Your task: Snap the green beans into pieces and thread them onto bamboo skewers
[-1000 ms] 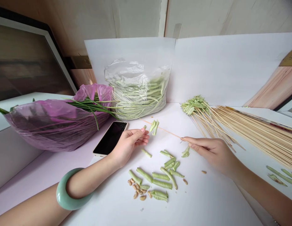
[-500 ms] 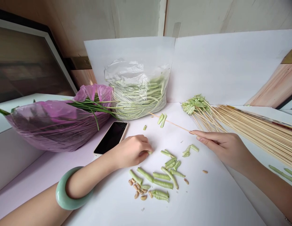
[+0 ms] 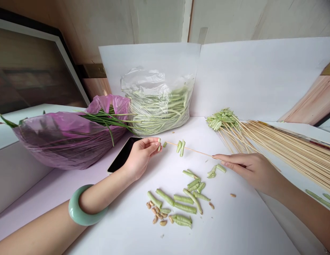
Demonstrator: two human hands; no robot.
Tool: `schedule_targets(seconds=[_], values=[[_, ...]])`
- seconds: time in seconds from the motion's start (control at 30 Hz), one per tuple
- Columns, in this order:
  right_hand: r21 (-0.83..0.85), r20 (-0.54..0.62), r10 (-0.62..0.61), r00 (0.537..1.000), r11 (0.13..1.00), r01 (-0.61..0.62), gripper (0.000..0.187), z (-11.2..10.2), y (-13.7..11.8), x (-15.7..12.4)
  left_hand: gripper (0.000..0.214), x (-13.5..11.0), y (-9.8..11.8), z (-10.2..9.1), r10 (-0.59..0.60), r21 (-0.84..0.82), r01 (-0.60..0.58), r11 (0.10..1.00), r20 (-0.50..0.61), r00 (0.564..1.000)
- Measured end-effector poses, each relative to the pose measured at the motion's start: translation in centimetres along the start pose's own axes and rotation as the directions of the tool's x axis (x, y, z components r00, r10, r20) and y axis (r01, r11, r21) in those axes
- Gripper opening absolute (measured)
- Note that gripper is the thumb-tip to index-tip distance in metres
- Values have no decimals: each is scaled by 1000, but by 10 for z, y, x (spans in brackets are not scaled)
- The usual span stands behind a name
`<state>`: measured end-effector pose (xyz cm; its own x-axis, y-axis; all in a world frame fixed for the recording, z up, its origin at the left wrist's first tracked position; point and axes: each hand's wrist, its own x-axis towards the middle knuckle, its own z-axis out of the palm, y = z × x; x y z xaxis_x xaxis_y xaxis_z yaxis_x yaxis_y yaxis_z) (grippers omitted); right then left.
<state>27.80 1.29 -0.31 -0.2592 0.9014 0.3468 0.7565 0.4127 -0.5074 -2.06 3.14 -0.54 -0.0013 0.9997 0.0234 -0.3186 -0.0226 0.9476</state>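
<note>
A short piece of green bean is pinched between the thumb and fingers of my left hand, just left of a skewer's tip. My right hand grips that thin wooden skewer by its near end, pointing it left. Two cut green bean pieces are threaded near the skewer's far part. Below it on the white surface lie several cut bean pieces. Loose brown beans are gathered at their left.
Behind stands a clear plastic bag of long green beans. A purple bag with green stalks lies left, beside a phone. At right are filled skewers and a pile of bare skewers.
My left hand has risen from the table, turned and brought a bean piece up near the skewer tip. The skewer has dipped slightly in my right hand.
</note>
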Motion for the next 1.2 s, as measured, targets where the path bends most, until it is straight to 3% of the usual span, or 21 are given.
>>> schedule_targets(seconds=[0.1,0.47,1.2], values=[[-25,80,14,997,1000,-12,31,1,1,0,18,-1,0,1,-11,-31,12,999,19,1000],[-38,68,-28,997,999,31,30,4,-3,0,26,-1,-1,1,-34,-50,36,998,30,999],[26,100,-17,995,1000,15,35,5,-3,-2,22,0,-3,-1,25,15,-25,1000,41,999]])
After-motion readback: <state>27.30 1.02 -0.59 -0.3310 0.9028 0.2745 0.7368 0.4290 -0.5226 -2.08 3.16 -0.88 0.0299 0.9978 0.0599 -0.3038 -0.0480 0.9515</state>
